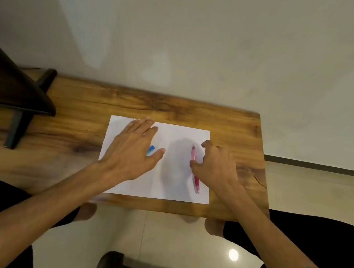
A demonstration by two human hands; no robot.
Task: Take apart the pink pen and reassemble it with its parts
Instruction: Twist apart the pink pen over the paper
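Fingers of the right hand (215, 162) curl loosely over the pink pen (195, 169), thumb touching it, not yet gripping; left hand (134, 150) fingers spread flat, steadying the paper (172, 178) on the surface (78, 120).

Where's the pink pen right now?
In the head view, the pink pen lies on the right part of the white paper, beside the right hand, whose thumb meets its middle.

Left grip (134, 148) flat — right grip (215, 162) curled
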